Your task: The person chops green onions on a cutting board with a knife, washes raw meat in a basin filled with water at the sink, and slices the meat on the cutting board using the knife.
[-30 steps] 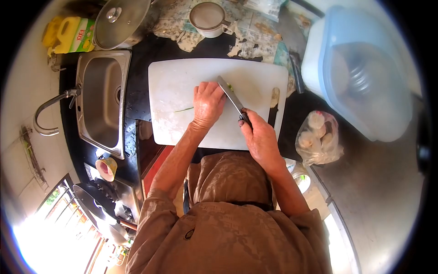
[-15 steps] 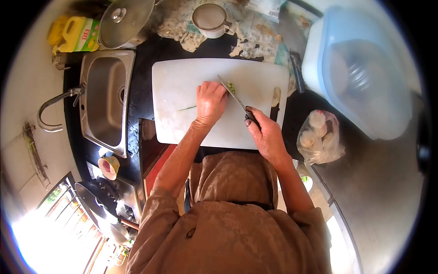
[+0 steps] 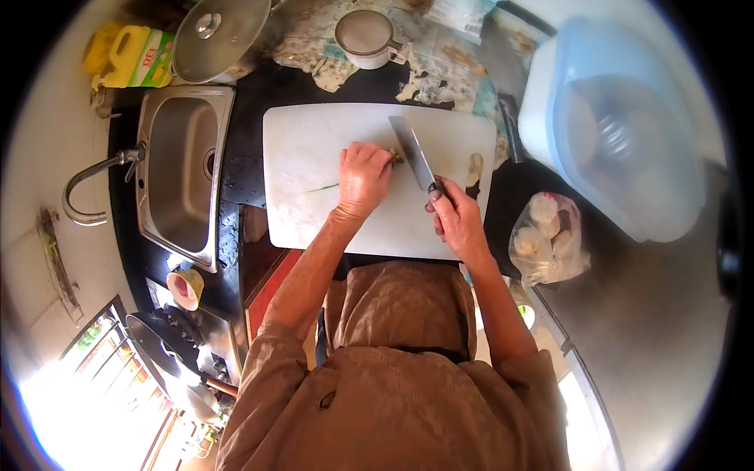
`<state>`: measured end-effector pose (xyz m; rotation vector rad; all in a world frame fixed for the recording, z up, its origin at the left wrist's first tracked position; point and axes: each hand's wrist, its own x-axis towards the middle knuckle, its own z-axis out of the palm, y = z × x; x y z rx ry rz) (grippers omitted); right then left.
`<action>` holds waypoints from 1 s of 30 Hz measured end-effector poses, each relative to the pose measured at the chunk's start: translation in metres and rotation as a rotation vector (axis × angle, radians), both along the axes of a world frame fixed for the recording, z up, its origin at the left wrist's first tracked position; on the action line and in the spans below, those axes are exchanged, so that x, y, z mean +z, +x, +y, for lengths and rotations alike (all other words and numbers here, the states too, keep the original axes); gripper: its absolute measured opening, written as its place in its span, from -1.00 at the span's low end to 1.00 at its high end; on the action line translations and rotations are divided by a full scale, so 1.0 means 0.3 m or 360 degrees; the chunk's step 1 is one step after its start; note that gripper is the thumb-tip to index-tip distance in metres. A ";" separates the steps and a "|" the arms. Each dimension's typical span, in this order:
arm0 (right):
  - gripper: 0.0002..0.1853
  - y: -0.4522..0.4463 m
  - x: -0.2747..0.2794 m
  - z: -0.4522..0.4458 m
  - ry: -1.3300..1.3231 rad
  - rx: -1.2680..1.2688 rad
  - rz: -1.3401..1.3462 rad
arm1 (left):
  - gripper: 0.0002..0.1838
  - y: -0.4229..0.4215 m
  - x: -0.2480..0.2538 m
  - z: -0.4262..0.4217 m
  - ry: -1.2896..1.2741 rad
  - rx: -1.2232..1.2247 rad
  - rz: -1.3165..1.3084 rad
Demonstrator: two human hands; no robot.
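On the white cutting board [image 3: 302, 145], my left hand [image 3: 366, 177] is closed over some thin green stalks. One stalk [image 3: 322, 188] sticks out to its left, and small cut green pieces [image 3: 397, 155] lie by its fingertips. What sits under the palm is hidden. My right hand [image 3: 457, 221] grips the dark handle of a kitchen knife [image 3: 414, 154]. The knife's broad blade is tilted to show its flat side, just right of the green pieces and apart from my left fingers. Near the board's right edge rests a slim pale-and-dark item [image 3: 474, 169], its kind unclear.
A steel sink [image 3: 181, 169] is on the left, with a lidded pot [image 3: 220, 39] and yellow oil jug [image 3: 137, 56] behind. A mug [image 3: 365, 39] stands beyond the board. To the right are a bag of pale round items [image 3: 550, 243] and a large blue tub [image 3: 620, 125].
The knife has moved right, away from the green pieces, and its blade has turned to show its flat side. My right hand has shifted slightly. The left hand stays almost in place.
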<state>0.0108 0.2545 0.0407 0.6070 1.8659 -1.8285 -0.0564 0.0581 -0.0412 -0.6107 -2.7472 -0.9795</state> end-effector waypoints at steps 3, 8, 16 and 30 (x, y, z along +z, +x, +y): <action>-0.65 -0.024 0.075 0.000 0.0131 0.0086 0.0073 | -0.70 -0.027 -0.008 -0.005 0.0007 0.0025 0.0045; -0.68 0.008 0.086 -0.031 0.0522 0.0373 0.0240 | -0.69 -0.018 0.005 -0.002 -0.0034 0.0003 0.0012; -0.68 0.000 0.005 -0.078 0.0535 0.0257 0.0323 | -0.76 -0.006 0.008 -0.010 0.0008 -0.0001 0.0003; -0.68 0.029 0.070 -0.041 0.0428 0.0283 0.0160 | -0.71 0.002 0.017 -0.015 0.0056 0.0016 -0.0017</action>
